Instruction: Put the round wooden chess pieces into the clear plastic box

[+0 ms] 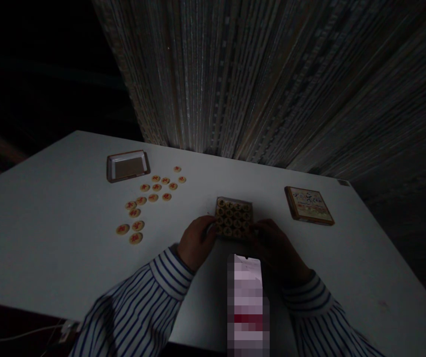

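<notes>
A small tray point(251, 209) lies in front of me on the table, packed with rows of round xiangqi pieces point(228, 221) that carry dark characters. My left hand point(196, 241) grips its left edge, thumb and fingers closed on the side. At the right edge, the fingers of my right hand point(277, 248) close on the near corner; deep shadow partly hides them. To the left, several loose xiangqi pieces point(156, 187) with red characters are scattered face up on the tabletop.
The white table point(67, 238) ends at a pleated curtain point(205, 89). An open, shallow box part point(127, 168) sits at the far left. A box with a printed cover point(309, 204) lies at right. A lit, blurred-out phone point(248, 282) is between my forearms. The room is dim.
</notes>
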### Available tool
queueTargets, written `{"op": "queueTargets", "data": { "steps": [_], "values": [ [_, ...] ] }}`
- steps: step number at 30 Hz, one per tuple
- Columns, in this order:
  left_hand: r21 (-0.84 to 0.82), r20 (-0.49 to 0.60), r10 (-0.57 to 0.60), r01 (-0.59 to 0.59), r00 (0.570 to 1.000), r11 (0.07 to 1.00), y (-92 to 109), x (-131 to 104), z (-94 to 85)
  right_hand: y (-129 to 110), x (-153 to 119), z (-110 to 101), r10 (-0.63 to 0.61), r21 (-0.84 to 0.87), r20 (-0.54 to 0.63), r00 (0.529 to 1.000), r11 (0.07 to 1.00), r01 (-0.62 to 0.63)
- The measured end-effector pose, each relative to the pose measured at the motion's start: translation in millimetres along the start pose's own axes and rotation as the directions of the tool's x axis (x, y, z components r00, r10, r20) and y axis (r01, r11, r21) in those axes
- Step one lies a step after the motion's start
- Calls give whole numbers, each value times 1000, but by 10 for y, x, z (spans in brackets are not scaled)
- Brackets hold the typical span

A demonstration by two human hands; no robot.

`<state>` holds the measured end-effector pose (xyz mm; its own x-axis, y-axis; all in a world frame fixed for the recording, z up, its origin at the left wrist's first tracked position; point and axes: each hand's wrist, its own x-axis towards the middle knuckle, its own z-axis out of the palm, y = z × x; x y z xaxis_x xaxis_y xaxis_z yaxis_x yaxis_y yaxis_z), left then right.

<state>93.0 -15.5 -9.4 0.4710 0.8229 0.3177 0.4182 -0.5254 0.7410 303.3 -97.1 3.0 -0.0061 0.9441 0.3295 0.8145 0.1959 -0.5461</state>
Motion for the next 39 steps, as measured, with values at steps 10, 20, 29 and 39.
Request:
{"op": "queueTargets", "data": {
  "steps": [10,20,29,39],
  "values": [
    [0,-10,-11,11,1000,1000,-2,-6,23,36,-18,13,1,4,24,1000,1000,-1],
    [2,-3,1,-1,1000,1000,-11,-4,18,11,-12,5,1,-18,26,1000,1000,0],
    [-5,-9,-2,2,1000,1000,-6,-3,12,-10,-8,2,11,-17,8,1000,1000,-11],
    [-8,7,2,-2,1000,1000,11,1,0,-30,-2,-13,1,-60,43,999,998,2]
  ]
}}
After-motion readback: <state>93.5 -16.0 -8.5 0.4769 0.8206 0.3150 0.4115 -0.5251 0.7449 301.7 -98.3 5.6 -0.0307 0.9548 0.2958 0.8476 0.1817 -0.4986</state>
